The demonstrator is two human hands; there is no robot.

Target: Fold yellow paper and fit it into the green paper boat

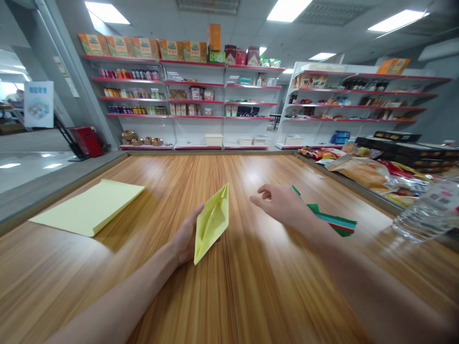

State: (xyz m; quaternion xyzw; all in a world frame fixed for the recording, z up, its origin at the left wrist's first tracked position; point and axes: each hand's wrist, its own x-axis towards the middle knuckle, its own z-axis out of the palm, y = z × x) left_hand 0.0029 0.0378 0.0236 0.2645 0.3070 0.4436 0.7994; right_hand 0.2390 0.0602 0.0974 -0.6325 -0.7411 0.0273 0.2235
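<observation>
Folded yellow paper (214,222), apparently midway through shaping, sits gripped in the left hand (187,234) over the wooden table (182,174), while the right hand (275,203) hangs apart, loosely curled around nothing visible, so the next move calls for 1 steady holding hand.

Paper sheet (89,206) left on table (193,301), folded paper (214,222) in left hand (185,237) at centre, strip (339,223) right, bottle (412,227) farther right, shelves (197,126) behind.

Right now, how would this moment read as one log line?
left hand: holds folded yellow paper | right hand: over table, nothing visibly held | yellow sheet: on table, left side
</observation>
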